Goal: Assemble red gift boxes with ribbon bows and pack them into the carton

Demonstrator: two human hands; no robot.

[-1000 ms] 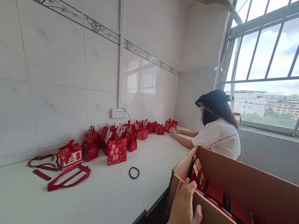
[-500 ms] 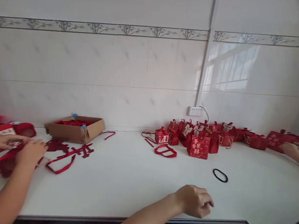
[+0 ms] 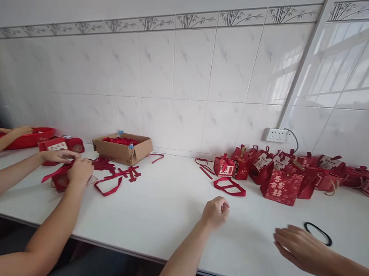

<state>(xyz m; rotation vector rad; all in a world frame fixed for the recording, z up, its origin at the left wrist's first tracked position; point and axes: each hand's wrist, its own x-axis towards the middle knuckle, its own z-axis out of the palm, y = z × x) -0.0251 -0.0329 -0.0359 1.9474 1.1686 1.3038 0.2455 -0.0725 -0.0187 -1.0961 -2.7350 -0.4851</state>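
Observation:
Over the white table, my left hand (image 3: 215,213) is closed in a loose curl, and I see nothing in its fingers. A flat red ribbon loop (image 3: 229,187) lies a short way beyond it. My right hand (image 3: 295,243) is lower and to the right, palm down with its fingers stretched out and holding nothing visible. Beside its wrist is a black oval band (image 3: 318,234). Past both hands stands a cluster of red gift boxes, the nearest a red box with gold characters (image 3: 284,188). A small red box with a bow (image 3: 224,167) stands at the cluster's left end.
To my left a person's hands (image 3: 76,165) work on a red box with ribbon. Red ribbons (image 3: 109,190) lie nearby. A cardboard box (image 3: 124,152) of red pieces stands by the wall. Another person's arm reaches into a red basin (image 3: 28,140). A power strip (image 3: 277,135) is on the wall.
The view has swung left, so the boxes appear further right. My left hand has moved away from the front edge. My right hand has come into view; hands at the far right are out of view.

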